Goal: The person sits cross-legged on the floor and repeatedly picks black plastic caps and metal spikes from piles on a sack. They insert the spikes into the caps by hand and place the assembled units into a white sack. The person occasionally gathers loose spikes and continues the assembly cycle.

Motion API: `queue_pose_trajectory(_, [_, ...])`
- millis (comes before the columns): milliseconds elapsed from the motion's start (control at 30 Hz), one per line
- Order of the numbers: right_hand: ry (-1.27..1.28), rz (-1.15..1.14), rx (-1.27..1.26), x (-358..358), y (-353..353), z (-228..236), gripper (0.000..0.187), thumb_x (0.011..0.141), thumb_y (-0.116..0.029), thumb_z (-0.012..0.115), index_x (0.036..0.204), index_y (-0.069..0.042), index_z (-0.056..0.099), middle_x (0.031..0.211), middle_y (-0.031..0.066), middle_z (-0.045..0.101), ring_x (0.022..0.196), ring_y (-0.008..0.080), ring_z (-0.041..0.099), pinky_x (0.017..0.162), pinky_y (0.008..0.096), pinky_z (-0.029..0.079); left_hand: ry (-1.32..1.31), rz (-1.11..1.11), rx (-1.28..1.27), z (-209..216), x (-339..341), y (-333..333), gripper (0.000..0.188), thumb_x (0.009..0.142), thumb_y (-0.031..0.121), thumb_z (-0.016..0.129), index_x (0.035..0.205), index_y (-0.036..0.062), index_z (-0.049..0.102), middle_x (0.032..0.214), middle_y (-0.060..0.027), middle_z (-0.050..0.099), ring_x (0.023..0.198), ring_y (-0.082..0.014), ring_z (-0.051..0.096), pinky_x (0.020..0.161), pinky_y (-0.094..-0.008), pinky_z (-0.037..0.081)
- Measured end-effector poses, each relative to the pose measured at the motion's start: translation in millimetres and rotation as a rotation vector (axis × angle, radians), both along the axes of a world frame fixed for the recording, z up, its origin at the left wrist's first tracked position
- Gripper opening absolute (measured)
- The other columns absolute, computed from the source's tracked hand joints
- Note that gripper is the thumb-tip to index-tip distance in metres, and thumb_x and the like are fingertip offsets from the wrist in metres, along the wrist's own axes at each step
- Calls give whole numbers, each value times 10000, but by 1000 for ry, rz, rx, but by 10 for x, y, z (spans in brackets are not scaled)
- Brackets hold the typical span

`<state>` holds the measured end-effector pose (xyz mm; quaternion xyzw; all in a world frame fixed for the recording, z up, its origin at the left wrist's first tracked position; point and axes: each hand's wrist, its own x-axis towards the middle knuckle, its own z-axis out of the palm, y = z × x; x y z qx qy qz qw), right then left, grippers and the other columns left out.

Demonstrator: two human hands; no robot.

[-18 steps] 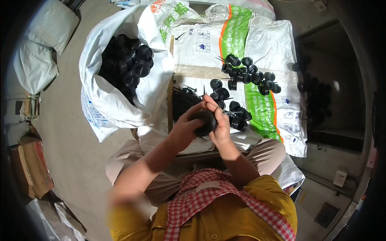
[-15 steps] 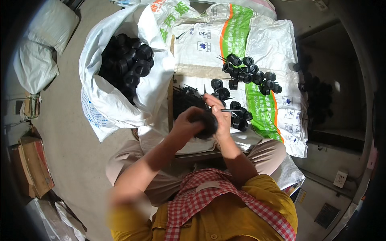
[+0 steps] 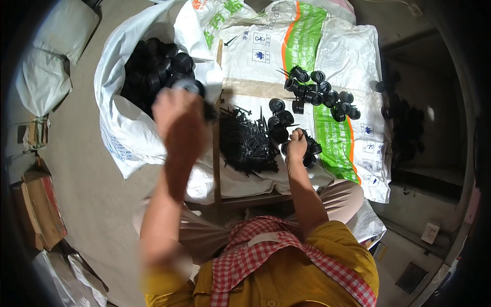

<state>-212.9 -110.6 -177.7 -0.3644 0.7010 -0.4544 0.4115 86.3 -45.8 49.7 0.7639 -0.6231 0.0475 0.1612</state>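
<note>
Over the mouth of the white woven sack my left hand is smeared by motion. Its fingers are hidden, and a blurred black round part shows just beyond it. Inside the sack lie many black plastic caps. My right hand is closed at the fingertips on a black cap, in a small cluster of black caps; the grip is partly hidden. Between my hands a heap of thin black plastic spikes lies on the white sacking.
More caps lie farther off on the flattened white and green sack. A wooden strip runs beside the spike heap. Dark caps show at the right. Cardboard boxes and full white sacks stand at the left.
My hands were together on a black round part above the spike heap. They have parted: the left has swung to the sack, the right to the cap cluster. The heap is now uncovered.
</note>
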Motion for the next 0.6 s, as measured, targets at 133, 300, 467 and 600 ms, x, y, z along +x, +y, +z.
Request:
queue_pose_trajectory(133, [565, 160, 67, -6, -243, -492, 576, 938, -237, 567, 1357, 102, 363, 1228, 330, 537, 1141, 474, 517, 967, 430, 422, -305, 287, 40, -45, 339, -38, 734, 693, 49, 718, 1373, 80, 443, 1478, -151, 332, 1362, -418, 273, 1095, -580, 210])
queue_pose_trajectory(300, [496, 138, 306, -36, -480, -688, 432, 915, -220, 584, 1187, 62, 403, 1115, 286, 600, 1048, 445, 582, 878, 438, 467, 4, -25, 59, 74, -123, 58, 653, 669, 127, 797, 1277, 65, 567, 1429, -156, 396, 1332, -387, 322, 1075, -557, 257])
queue_pose_trajectory(467, [462, 326, -184, -196, -181, -304, 166, 908, -28, 527, 1018, 16, 411, 893, 140, 556, 798, 268, 587, 770, 358, 472, 720, -109, 211, -45, -215, 61, 526, 770, 208, 754, 1209, -11, 566, 1235, -196, 561, 1123, -349, 557, 945, -397, 449])
queue_pose_trajectory(600, [351, 968, -603, 243, 404, 1252, 161, 796, 87, 565, 864, -40, 492, 897, 146, 565, 868, 322, 567, 794, 371, 447, 950, -245, 141, -338, -515, 187, 565, 761, 323, 795, 1125, -48, 571, 1015, -157, 646, 1014, -289, 605, 948, -380, 460])
